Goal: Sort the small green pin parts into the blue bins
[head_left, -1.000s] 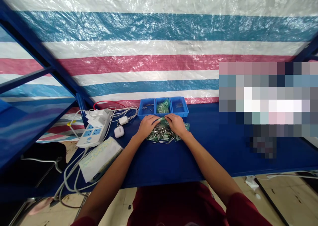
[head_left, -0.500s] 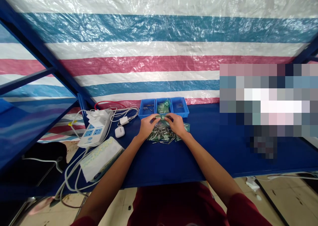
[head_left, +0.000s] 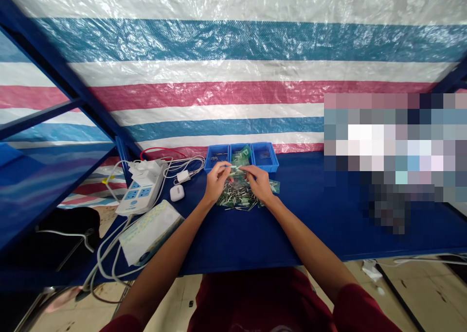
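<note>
Just in front of the blue bins, my left hand (head_left: 216, 181) is closed in a pinch on one end of a small pale-green plastic packet (head_left: 235, 167). My right hand (head_left: 259, 182), its fingers also pinched, grips the packet's other side. What is inside the packet is too small to make out. Under and between both hands lies a loose pile of small metal rods (head_left: 236, 196), mixed with green plastic packets. One green packet (head_left: 275, 186) pokes out beside my right wrist.
Behind the hands stand three joined blue bins: the left bin (head_left: 212, 166) has metal rods, the middle one green bags (head_left: 241, 156), the right one (head_left: 270, 168) small parts. Left are a power strip (head_left: 135, 200), cables, a white earbud case (head_left: 177, 193) and a tissue pack (head_left: 151, 230).
My left fingers have risen slightly and my right fingers have straightened toward the packet, which now shows more of its pale edge. The pile and bins look the same.
</note>
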Action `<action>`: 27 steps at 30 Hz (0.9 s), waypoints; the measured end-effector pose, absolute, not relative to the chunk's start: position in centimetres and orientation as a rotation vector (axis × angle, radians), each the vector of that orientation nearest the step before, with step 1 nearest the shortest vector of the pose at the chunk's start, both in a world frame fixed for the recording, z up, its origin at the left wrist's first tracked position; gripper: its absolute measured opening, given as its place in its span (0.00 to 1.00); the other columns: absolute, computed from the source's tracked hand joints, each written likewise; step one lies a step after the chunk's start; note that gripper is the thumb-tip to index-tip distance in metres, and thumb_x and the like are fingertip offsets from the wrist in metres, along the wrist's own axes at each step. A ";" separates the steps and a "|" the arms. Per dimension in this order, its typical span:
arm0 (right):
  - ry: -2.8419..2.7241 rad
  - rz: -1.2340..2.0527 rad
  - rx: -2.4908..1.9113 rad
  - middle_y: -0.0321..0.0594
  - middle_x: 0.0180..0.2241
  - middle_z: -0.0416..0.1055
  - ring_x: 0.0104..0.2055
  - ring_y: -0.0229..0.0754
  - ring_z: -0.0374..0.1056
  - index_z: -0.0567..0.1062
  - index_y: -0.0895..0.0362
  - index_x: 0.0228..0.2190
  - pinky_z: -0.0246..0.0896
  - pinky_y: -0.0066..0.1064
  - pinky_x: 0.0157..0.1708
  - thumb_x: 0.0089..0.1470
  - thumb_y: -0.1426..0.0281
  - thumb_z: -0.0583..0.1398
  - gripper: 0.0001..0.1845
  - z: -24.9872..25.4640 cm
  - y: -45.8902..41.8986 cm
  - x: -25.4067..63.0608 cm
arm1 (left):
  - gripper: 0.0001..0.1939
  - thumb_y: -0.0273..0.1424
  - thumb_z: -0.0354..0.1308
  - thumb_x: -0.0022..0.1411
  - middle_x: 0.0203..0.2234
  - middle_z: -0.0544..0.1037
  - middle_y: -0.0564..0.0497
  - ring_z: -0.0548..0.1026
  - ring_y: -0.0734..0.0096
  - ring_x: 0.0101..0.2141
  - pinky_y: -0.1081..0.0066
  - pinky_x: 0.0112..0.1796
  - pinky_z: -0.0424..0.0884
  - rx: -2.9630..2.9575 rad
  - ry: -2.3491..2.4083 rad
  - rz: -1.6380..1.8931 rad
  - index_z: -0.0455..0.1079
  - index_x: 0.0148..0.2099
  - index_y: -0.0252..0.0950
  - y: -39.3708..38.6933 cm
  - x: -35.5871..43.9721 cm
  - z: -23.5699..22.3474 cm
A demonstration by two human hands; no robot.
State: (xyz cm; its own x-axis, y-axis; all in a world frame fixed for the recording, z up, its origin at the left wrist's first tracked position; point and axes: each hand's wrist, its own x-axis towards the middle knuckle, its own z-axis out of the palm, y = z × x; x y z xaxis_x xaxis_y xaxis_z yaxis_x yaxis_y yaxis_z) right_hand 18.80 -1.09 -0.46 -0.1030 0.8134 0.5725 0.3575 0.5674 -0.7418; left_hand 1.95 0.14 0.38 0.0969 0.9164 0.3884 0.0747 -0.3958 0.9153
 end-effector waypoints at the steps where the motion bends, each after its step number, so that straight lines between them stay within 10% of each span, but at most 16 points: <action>1: -1.699 0.534 -0.987 0.41 0.35 0.74 0.30 0.39 0.69 0.77 0.54 0.40 0.66 0.32 0.36 0.60 0.71 0.48 0.18 -0.5 -1.1 18.8 | 0.15 0.42 0.55 0.62 0.23 0.74 0.53 0.72 0.73 0.22 0.72 0.28 0.69 1.621 0.992 1.379 0.69 0.41 0.34 0.2 1.8 0.4; 13: -1.745 0.352 -1.086 0.42 0.33 0.66 0.33 0.41 0.64 0.76 0.57 0.33 0.62 0.32 0.35 0.60 0.63 0.55 0.14 -1.4 -0.1 19.0 | 0.15 0.41 0.57 0.61 0.33 0.76 0.47 0.72 0.70 0.32 0.69 0.35 0.70 2.058 1.161 1.415 0.76 0.32 0.35 0.8 1.2 0.2; 27: -1.591 0.578 -1.073 0.39 0.30 0.73 0.28 0.40 0.68 0.71 0.55 0.43 0.65 0.31 0.31 0.59 0.65 0.52 0.13 -1.4 -0.5 18.8 | 0.17 0.39 0.60 0.58 0.25 0.76 0.54 0.75 0.72 0.23 0.72 0.29 0.71 1.736 1.057 1.211 0.66 0.46 0.36 0.5 1.6 0.0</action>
State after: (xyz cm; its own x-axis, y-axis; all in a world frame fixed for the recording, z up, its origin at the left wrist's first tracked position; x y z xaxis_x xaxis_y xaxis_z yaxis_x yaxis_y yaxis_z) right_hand 18.82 -0.47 -1.38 -0.0132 0.8654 0.5009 0.3422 0.4746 -0.8109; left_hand 1.62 0.54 -0.02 0.2091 0.9202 0.3310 0.2036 -0.3720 0.9056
